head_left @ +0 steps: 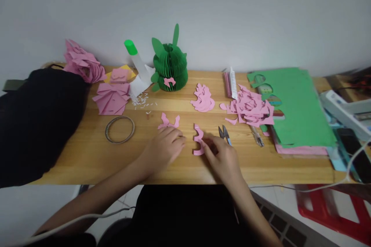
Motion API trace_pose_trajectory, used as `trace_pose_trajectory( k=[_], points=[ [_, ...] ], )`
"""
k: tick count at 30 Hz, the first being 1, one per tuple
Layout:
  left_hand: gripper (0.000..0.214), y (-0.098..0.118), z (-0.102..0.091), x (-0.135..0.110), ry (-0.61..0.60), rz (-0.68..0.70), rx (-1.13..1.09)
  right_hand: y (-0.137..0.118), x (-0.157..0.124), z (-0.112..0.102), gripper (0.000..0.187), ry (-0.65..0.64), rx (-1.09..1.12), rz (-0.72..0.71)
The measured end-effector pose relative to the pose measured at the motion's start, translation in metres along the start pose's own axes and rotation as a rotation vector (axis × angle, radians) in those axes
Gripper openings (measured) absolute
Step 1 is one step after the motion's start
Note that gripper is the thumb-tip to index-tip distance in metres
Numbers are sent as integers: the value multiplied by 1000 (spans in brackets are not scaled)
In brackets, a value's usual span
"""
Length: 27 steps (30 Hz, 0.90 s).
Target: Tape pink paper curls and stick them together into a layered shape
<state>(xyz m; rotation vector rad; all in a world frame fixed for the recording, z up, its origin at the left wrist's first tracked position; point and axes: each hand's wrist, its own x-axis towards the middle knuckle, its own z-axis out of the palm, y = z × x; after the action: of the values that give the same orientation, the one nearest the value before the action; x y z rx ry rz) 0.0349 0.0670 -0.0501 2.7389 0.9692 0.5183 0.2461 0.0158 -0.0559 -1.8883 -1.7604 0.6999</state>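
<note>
My right hand (223, 158) pinches the right edge of a curvy pink paper cut-out (198, 133) lying on the wooden table (95, 166). My left hand (164, 148) is to its left with the fingers curled together; anything inside them is hidden. Just beyond those fingers lies another pink cut-out (169, 120), partly covered by the hand. Small scissors (224, 134) with dark blades rest beside my right hand, their handles hidden behind it. Farther back is a small stack of pink cut-outs (203, 98).
A green folded-paper form (170, 65) stands at the wall, beside a green-capped glue bottle (138, 60). A tape ring (119, 129) and folded pink papers (112, 98) lie left. Pink scraps (249, 104), a pen (257, 137) and green sheets (301, 108) lie right.
</note>
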Motion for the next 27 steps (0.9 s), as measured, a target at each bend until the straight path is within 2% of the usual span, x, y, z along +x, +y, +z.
trace_pose_trajectory(
  k=[4,9,12,16,21,24,27],
  points=[
    [10,-15,-6,-21,99,-205,85,2,5,-9,24,-41,-27,12],
    [20,-27,1,-36,128,-343,-30,-1,11,-18,24,-211,-92,-51],
    [14,-27,6,-39,171,-353,-26,-5,12,-17,24,-239,-124,-68],
    [13,-25,8,-41,196,-317,55,-6,9,-13,26,-221,-100,-64],
    [12,-22,7,-39,214,-295,42,-3,6,-11,28,-186,-86,-67],
    [12,-16,4,-36,232,-306,-22,-2,5,-12,28,-184,-56,-65],
    [10,-6,1,-32,291,-326,-217,-4,3,-13,26,-102,-7,-28]
  ],
)
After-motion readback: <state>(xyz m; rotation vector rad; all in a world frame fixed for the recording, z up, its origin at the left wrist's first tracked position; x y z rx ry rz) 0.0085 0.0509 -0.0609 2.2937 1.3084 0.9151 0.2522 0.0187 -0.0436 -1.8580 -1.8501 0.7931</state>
